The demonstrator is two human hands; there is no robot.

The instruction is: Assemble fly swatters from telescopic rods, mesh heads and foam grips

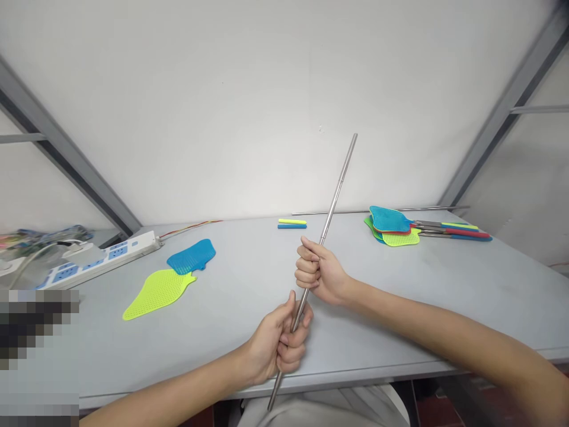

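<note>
Both my hands grip one long metal telescopic rod, held at a slant over the table's front edge, its upper end leaning right. My right hand is wrapped round it near the middle. Lower down, my left hand closes on the same rod, whose bottom end sticks out below the fist. On the table to the left lie a blue fly swatter head and a yellow-green swatter head, their edges touching or overlapping. Beyond my hands rest a yellow sleeve and a blue sleeve, side by side.
At the right, several fly swatters with coloured handles lie stacked. Another thin metal rod runs along the wall behind them. A white power strip with a plug and cables occupies the left side. Grey metal posts flank the grey table.
</note>
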